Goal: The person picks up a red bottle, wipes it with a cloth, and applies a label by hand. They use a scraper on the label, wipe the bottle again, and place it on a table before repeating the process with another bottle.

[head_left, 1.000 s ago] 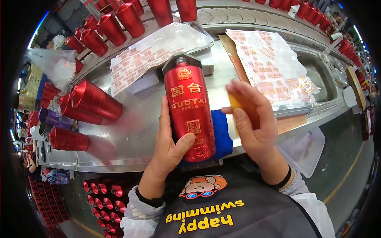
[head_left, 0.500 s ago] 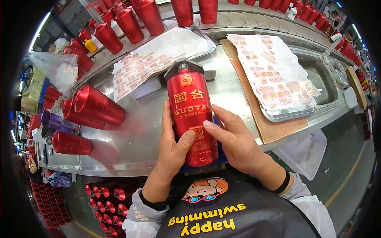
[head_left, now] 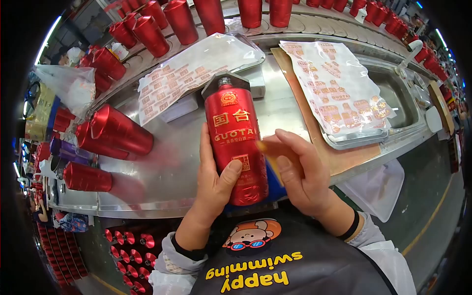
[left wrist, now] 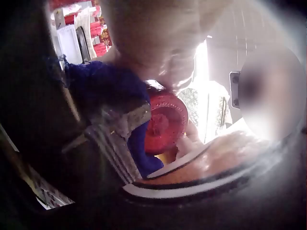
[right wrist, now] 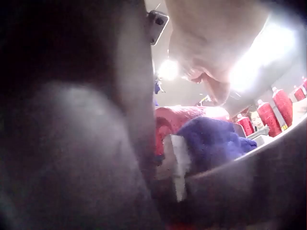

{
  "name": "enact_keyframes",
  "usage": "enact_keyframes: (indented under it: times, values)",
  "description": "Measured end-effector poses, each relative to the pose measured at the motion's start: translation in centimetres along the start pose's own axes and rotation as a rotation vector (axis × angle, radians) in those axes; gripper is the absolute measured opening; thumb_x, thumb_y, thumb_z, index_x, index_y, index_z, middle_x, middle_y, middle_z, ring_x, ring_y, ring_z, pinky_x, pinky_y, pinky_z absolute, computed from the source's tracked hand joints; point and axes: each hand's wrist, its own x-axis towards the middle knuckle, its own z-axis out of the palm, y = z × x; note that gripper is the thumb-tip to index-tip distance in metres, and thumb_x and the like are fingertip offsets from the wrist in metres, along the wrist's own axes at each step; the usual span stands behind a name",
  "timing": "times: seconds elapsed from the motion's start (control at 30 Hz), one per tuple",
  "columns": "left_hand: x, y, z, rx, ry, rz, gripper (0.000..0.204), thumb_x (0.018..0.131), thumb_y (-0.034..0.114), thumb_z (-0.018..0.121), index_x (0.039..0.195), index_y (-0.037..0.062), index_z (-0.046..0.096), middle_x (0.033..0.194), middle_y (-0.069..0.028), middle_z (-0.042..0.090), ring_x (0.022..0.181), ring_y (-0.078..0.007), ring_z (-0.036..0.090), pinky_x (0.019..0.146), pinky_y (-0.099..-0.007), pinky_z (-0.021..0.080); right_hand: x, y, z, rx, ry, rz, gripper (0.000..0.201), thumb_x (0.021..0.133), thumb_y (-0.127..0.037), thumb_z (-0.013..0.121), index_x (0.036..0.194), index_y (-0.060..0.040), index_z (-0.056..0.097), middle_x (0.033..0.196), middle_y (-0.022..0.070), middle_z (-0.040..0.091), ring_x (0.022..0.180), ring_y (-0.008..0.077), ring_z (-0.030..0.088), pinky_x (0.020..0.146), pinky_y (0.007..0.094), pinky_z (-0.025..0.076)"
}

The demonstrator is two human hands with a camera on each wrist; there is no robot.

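A red bottle [head_left: 231, 132] with gold lettering lies on its back in the head view, neck away from me, over a blue cloth [head_left: 276, 186]. My left hand [head_left: 212, 177] grips its left side, thumb across the lower front. Just off the right side, my right hand [head_left: 307, 177] pinches a flat yellow-orange scraper-like piece [head_left: 285, 155], blurred, its edge close to the bottle. In the left wrist view the bottle's round red base [left wrist: 165, 124] shows beside the blue cloth. In the right wrist view the bottle's side [right wrist: 192, 115] shows above the cloth.
Printed transfer sheets lie on a tray [head_left: 351, 145] at right and in another sheet stack [head_left: 191, 69] at the back left. Several red bottles [head_left: 123, 130] stand at left. More line the conveyor [head_left: 305, 27] behind. A sink [head_left: 400, 96] is at far right.
My right hand came in from the right to the bottle's side, then drew slightly off it, with the yellow-orange piece showing again. My left hand keeps its grip. Bottles on the conveyor shifted right.
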Motion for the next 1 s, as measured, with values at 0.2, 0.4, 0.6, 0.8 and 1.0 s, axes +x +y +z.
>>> enact_keyframes:
  times: [0.2, 0.4, 0.6, 0.8, 1.0]
  values:
    - [0.0, 0.3, 0.1, 0.024, -0.001, 0.031, 0.088, 0.093, 0.029, 0.059, 0.151, -0.0051, 0.001, 0.145, -0.0209, 0.035, 0.126, -0.025, 0.045, 0.106, -0.035, 0.037, -0.5, 1.7, 0.6, 0.178, -0.034, 0.389, 0.025, 0.095, -0.007, 0.053, 0.119, -0.0006, 0.053, 0.085, 0.0093, 0.061, 0.077, 0.0143, 0.058, 0.07, 0.0292, 0.049]
    - [-0.3, 1.0, -1.9, 0.763, -0.161, 0.561, 0.078, 0.094, 0.053, 0.049, 0.15, 0.0047, 0.023, 0.142, -0.016, 0.047, 0.138, -0.0339, 0.03, 0.116, -0.0489, 0.009, -1.5, 2.5, 0.0, 0.27, 0.018, 0.477, 0.025, 0.095, -0.011, 0.055, 0.118, -0.0004, 0.054, 0.087, 0.0056, 0.062, 0.079, 0.0098, 0.056, 0.071, 0.0253, 0.047]
    - [-2.8, 0.7, -2.6, 1.063, -0.225, 0.689, 0.057, 0.094, 0.056, 0.047, 0.129, 0.0131, 0.058, 0.127, -0.0067, 0.062, 0.134, -0.0335, 0.037, 0.115, -0.0594, 0.003, -0.2, 1.5, -0.4, 0.332, -0.017, 0.456, 0.025, 0.092, -0.013, 0.06, 0.113, 0.0002, 0.055, 0.092, 0.0094, 0.066, 0.086, 0.0121, 0.061, 0.077, 0.0272, 0.049]
    - [-5.8, -1.4, -2.6, 1.001, -0.085, 0.667, 0.056, 0.097, 0.044, 0.047, 0.134, 0.0034, 0.05, 0.127, -0.0181, 0.059, 0.128, -0.0399, 0.044, 0.113, -0.0632, 0.011, -0.1, 2.1, 0.6, 0.189, 0.112, 0.456, 0.022, 0.086, -0.01, 0.065, 0.106, -0.0033, 0.058, 0.096, 0.0075, 0.064, 0.087, 0.0181, 0.061, 0.082, 0.0329, 0.048]
    - [-7.5, -1.7, -2.5, 0.84, -0.007, 0.568, 0.052, 0.094, 0.044, 0.054, 0.127, 0.0041, 0.058, 0.126, -0.0141, 0.062, 0.129, -0.0348, 0.044, 0.112, -0.0619, 0.014, -0.4, -1.0, -0.6, -0.169, -0.335, -0.395, 0.024, 0.075, -0.007, 0.072, 0.098, -0.0111, 0.065, 0.085, 0.0024, 0.057, 0.077, 0.0191, 0.055, 0.074, 0.0352, 0.039]
